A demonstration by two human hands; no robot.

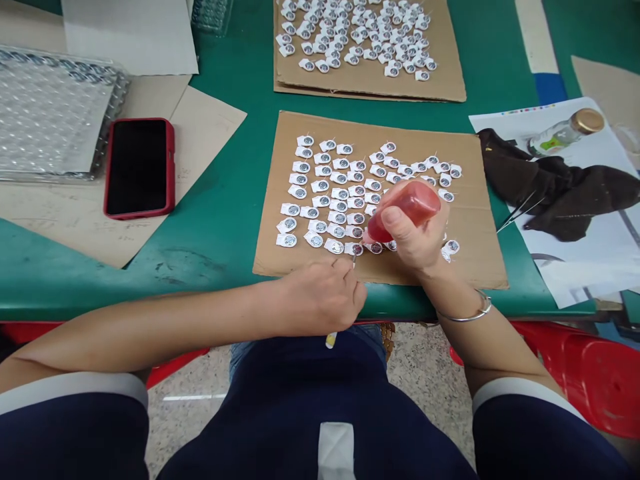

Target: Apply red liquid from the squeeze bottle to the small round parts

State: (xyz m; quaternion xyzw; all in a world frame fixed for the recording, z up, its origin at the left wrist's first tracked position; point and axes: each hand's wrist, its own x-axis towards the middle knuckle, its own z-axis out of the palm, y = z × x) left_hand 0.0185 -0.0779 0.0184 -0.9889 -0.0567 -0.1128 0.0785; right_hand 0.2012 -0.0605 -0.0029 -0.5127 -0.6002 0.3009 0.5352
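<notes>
My right hand (425,230) is wrapped around a soft red squeeze bottle (407,207), tilted so its nozzle points down and left. The nozzle tip is close to a small white tag with a round dark print (353,249) in the front row; whether they touch, I cannot tell. My left hand (325,297) is closed around a thin tool, its yellow end (331,340) showing below the fist and a fine metal tip above it near the same tag. Most of that tool is hidden. Several similar tags lie in rough rows on the brown cardboard sheet (475,247).
Behind is a second cardboard (370,90) covered with tags. To the left lie a red-cased phone (140,168) and clear plastic trays (50,113). On the right, a dark cloth (565,187), tweezers (520,212) and a gold-capped glass jar (565,135) rest on white paper.
</notes>
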